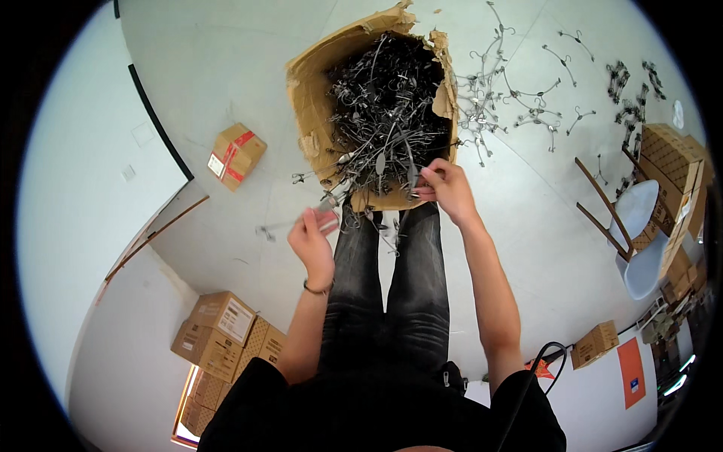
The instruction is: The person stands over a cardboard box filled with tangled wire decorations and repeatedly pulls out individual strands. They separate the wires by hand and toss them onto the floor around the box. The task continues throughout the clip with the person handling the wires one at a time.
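A large torn cardboard box (pixel 310 102) stands open in front of my legs, filled with a tangle of dark hangers (pixel 384 98) with metal hooks and clips. At the box's near right corner, my right hand (pixel 449 190) pinches a dark grey hanger (pixel 412 169) from the pile. My left hand (pixel 312 237) is left of the near rim, with its fingers closed on another grey hanger (pixel 282 228), which is smeared by motion. Several hangers dangle over the near rim between my hands. My fingertips are partly blurred.
Loose hangers (pixel 538 113) lie scattered on the floor right of the box, with bundled ones (pixel 629 113) farther right. A small taped carton (pixel 237 157) sits at the left. Stacked cartons (pixel 218 335) stand at the lower left. Chairs (pixel 636 207) and more cartons (pixel 670 162) are at the right.
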A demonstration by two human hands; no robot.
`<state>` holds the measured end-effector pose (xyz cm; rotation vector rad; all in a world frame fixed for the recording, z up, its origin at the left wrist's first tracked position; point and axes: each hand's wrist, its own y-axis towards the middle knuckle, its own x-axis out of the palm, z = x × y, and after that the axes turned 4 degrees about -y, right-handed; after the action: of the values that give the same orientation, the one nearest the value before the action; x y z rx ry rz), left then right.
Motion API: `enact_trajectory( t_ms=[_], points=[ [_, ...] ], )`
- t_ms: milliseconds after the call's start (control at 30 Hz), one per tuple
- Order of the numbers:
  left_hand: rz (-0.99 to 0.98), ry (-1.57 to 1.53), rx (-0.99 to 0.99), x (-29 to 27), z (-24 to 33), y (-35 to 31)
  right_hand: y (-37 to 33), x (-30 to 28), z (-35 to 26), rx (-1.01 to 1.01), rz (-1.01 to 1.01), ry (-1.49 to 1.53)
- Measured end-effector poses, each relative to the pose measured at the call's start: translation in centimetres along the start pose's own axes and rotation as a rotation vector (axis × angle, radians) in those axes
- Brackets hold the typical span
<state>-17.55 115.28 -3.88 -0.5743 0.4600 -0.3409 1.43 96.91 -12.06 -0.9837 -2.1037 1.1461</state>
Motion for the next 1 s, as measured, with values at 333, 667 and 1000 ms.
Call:
enact_trajectory(
  t_ms=[333,667,1000],
  points=[
    [-0.272,0.351,0.449,-2.3,1.0,-4.9,2.8,-0.3,-1.3,-0.040,0.124,0.327],
    [-0.553,0.590,0.815,-0.1,-3.8,-6.2,-0.5,3.3,1.7,0.303,-0.410,0.216],
    [-0.875,0.647,0.663,-3.6,-1.3,-4.5,-3.2,6.2,-1.6,0.436,-0.339,0.401]
  ],
)
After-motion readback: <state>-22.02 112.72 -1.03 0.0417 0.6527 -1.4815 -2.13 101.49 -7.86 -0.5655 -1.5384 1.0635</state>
